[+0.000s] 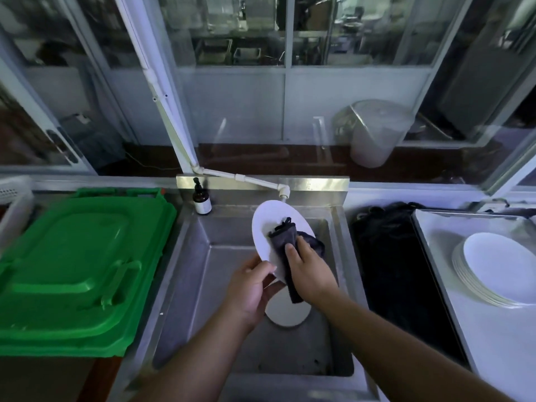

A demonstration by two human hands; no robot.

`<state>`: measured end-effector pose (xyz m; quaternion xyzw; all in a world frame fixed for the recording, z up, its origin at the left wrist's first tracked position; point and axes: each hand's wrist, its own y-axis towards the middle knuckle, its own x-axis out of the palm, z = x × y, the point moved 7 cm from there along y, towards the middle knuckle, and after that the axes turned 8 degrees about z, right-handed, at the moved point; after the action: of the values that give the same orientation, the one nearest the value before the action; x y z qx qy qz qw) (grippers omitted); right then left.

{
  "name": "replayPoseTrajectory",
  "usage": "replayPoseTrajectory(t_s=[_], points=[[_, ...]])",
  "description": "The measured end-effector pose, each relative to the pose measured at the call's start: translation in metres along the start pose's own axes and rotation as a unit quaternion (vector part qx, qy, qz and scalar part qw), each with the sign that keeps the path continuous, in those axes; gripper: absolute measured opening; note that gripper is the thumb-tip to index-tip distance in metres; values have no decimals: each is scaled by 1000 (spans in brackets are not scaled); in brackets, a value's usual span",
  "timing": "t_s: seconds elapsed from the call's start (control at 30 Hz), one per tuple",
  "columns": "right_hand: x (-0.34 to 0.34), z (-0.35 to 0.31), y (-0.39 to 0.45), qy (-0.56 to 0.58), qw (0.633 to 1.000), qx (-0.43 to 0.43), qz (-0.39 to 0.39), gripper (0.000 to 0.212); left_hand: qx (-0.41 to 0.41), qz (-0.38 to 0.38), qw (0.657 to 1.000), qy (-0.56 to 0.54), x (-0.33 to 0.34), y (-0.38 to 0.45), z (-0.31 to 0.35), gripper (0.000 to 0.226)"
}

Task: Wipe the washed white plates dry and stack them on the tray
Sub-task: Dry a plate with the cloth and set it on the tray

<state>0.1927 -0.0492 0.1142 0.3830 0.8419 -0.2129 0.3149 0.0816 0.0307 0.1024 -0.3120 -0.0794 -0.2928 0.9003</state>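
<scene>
L hand [251,281] grips plate [268,227]; R hand [309,272] presses cloth [284,237] on it.

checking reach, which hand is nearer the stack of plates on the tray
Right. The right hand presses the cloth over the sink, on the side toward the stack of plates; the left hand is farther left.
</scene>
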Motion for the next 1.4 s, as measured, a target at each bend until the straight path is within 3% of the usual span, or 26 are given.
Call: replayPoseTrajectory(t_s=[0.2,0.4,0.5,0.57,0.87,1.07,1.27,1.4], points=[[-3,-24,-19,129,991,-39,-7,52,-2,-63,998,11,8,-2,18,35],[-10,-69,6,86,991,-101,-21,50,7,-96,995,39,0,-2,42,32],[-9,-79,26,54,992,-111,7,55,11,-100,994,33,0,-7,53,34],[-13,-82,39,48,993,-98,34,57,13,-101,994,28,0,-11,57,42],[-1,-59,54,64,995,59,57,58,64,-74,995,-7,-7,-5,70,38],[16,-42,28,235,955,160,85,38,73,-56,996,9,-11,5,73,40],[17,-62,3,226,973,36,15,53,30,-97,994,42,-9,-1,72,36],[-4,-81,4,151,988,-44,-9,50,-2,-110,993,33,-3,-9,65,30]])
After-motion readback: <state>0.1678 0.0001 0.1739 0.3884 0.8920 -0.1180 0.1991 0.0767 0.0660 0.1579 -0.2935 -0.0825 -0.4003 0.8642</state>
